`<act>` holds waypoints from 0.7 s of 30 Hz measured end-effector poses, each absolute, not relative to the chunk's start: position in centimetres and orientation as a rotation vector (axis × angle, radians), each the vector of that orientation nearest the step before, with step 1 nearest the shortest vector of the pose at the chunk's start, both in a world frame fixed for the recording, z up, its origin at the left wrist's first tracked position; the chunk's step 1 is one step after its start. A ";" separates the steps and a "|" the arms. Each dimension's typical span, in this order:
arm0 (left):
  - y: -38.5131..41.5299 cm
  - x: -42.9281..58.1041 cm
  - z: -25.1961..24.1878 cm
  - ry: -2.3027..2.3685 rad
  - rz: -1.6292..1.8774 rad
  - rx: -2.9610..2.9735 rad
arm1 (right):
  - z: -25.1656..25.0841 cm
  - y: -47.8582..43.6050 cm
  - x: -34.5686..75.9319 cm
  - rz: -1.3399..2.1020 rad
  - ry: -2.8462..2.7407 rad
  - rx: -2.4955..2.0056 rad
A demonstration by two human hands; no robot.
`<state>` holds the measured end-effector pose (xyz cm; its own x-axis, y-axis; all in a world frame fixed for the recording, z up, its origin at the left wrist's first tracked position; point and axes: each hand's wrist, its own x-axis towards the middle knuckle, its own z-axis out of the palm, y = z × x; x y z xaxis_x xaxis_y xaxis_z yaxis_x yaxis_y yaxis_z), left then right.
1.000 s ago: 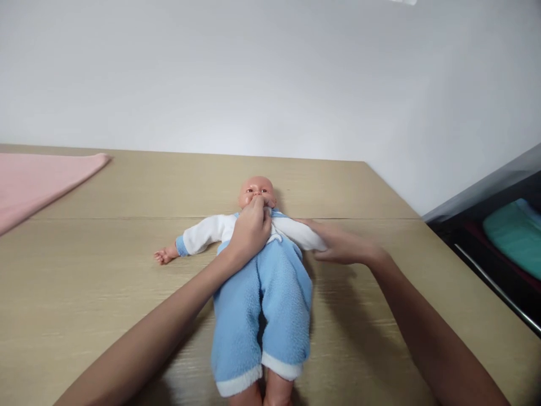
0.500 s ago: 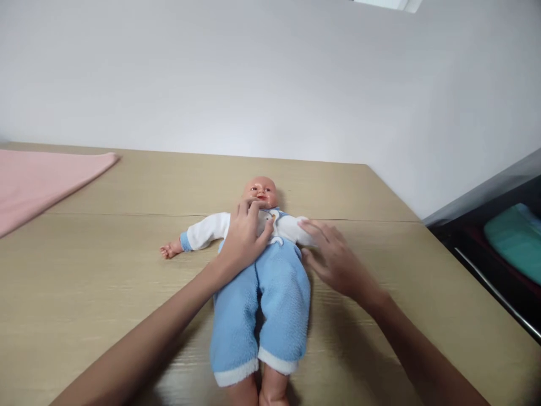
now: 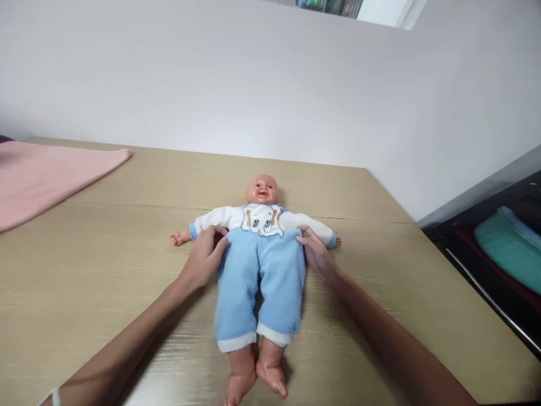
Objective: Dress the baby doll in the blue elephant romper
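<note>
Doll [image 3: 260, 254] lies face-up near the far edge of the tabletop [image 3: 105, 254]; your left hand [image 3: 205, 262] curls and your right hand [image 3: 316, 256] rests half-open against its sides, though whether either grips it is unclear

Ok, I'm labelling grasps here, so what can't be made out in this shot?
Head view only:
- Whether left hand and right hand pinch the doll or just press it: fingertips tucked against the fleece.
- Teal cloth: cut by the right edge.
- Items at the top edge: cropped, too small.
</note>
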<state>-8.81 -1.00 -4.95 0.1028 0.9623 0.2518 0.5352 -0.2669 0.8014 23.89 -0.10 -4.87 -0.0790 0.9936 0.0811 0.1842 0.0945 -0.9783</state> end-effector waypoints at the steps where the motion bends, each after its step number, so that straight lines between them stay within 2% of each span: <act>1: -0.9 -8.8 -5.1 1.445 1.059 1.854 | -5.1 -0.1 23.7 1.060 -1.449 -1.270; 6: 0.2 -8.5 -5.6 1.446 1.082 1.865 | -5.7 -1.0 22.7 0.767 -1.468 -1.423; 11: -1.6 -8.3 -4.3 1.532 1.150 1.931 | -3.7 -6.1 21.3 0.530 -1.505 -1.496; 16: -10.8 -7.3 -3.0 1.537 1.131 1.927 | -2.4 -17.4 18.9 0.444 -1.838 -1.488; 21: -20.8 -5.4 -5.8 1.540 1.027 1.844 | -4.0 -23.5 17.9 0.435 -1.947 -1.513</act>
